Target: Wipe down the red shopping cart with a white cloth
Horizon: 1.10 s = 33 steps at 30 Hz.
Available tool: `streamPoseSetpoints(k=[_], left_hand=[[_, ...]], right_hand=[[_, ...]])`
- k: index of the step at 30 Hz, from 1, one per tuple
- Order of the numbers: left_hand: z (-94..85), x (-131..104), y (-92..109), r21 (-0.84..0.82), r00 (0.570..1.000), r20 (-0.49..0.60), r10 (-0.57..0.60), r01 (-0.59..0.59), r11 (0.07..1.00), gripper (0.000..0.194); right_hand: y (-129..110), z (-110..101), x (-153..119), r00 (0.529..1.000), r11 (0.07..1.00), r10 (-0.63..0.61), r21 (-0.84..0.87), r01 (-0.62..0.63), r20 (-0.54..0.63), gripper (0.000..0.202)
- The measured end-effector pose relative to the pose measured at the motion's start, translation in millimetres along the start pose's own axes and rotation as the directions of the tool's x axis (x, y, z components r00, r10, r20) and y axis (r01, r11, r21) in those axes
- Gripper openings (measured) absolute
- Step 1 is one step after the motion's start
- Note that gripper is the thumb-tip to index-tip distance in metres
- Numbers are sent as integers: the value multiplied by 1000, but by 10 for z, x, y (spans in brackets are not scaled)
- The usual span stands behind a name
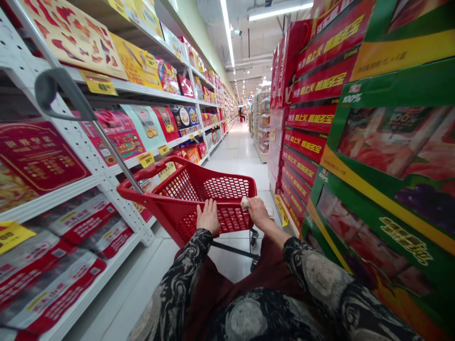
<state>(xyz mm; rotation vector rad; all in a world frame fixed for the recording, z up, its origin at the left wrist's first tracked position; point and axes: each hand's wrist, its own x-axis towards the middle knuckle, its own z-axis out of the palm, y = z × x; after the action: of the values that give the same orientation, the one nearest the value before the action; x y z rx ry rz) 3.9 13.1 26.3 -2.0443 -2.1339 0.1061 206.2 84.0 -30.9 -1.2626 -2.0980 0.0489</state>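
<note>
A red plastic shopping cart [167,201] with perforated basket walls stands in front of me, turned at an angle. My left hand [208,217] lies over its near rim, the fingers bent across the edge. At the basket's right corner my right hand [259,212] is closed around a crumpled white tissue [245,202], against or very close to the rim. The cart's long metal bar rises to a grey handle [67,92] at the upper left. The visible part of the basket's inside shows only red mesh walls.
White shelving [106,189] with boxed and bagged goods lines the left side, with yellow price tags [98,83]. Stacked red drink cartons [309,137] and green juice boxes [391,156] stand close on the right. The tiled aisle [237,142] runs ahead; a distant person [241,113] is there.
</note>
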Motion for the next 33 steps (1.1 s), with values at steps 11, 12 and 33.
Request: streamPoseSetpoints(k=[11,12,33], left_hand=[[-60,43,38,-18,999,23,26,-25,1000,77],[-57,41,3,-14,1000,15,-8,8,1000,76],[-21,-75,-61,3,999,-41,-34,34,999,76]], right_hand=[[-274,-2,224,998,1000,28,7,-29,62,36],[-220,-20,215,997,999,37,7,-37,61,35],[-258,66,148,993,993,-113,23,112,42,42]])
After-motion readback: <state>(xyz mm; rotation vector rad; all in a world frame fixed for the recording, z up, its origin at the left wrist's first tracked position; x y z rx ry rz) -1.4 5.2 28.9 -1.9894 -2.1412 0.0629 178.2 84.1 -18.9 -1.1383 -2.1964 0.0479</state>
